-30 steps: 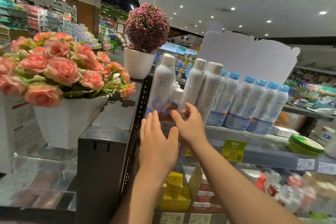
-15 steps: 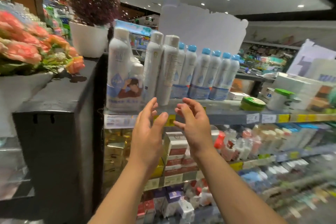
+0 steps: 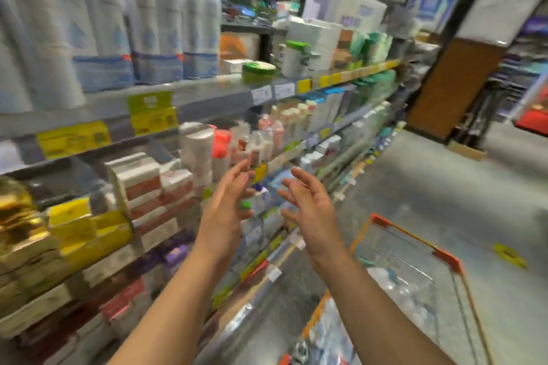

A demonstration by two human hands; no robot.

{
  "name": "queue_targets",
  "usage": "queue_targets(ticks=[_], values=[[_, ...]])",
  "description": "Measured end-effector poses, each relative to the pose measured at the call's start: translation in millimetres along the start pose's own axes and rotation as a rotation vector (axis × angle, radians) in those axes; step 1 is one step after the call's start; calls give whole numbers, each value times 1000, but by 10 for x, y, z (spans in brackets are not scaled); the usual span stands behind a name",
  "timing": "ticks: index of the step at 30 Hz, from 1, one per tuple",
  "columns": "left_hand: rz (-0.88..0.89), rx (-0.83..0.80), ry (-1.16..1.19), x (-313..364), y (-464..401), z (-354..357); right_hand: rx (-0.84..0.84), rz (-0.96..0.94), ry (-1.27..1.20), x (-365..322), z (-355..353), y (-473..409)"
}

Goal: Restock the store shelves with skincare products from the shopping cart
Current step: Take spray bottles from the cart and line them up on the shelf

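out in front of the shelves, both hands are up and empty: left hand (image 3: 221,210) with fingers loosely spread, right hand (image 3: 308,207) with fingers slightly curled, palms facing each other, touching nothing. up on the top shelf (image 3: 207,89) the blue-capped spray bottles (image 3: 166,29) stand upright in a row, long axes vertical, caps up. down at the lower right sits the shopping cart (image 3: 444,255), orange-rimmed, with pale packaged goods inside, too blurred to read.
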State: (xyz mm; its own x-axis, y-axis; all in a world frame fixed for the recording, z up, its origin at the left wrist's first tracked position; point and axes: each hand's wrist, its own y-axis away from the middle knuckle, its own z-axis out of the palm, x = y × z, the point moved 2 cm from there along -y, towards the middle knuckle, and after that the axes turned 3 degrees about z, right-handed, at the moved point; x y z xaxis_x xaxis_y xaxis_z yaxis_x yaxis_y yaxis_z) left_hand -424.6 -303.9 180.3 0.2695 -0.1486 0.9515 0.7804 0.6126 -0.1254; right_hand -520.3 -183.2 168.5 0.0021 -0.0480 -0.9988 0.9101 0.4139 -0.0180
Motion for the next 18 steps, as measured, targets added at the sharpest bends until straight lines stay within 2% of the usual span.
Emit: queue_targets(ticks=[12, 18], values=[[-329, -413, -106, -1154, 454, 1278, 566, 252, -87, 761, -1709, 841], [-459, -456, -192, -1673, 608, 1661, 715, 384, -134, 1222, -2352, 1100]])
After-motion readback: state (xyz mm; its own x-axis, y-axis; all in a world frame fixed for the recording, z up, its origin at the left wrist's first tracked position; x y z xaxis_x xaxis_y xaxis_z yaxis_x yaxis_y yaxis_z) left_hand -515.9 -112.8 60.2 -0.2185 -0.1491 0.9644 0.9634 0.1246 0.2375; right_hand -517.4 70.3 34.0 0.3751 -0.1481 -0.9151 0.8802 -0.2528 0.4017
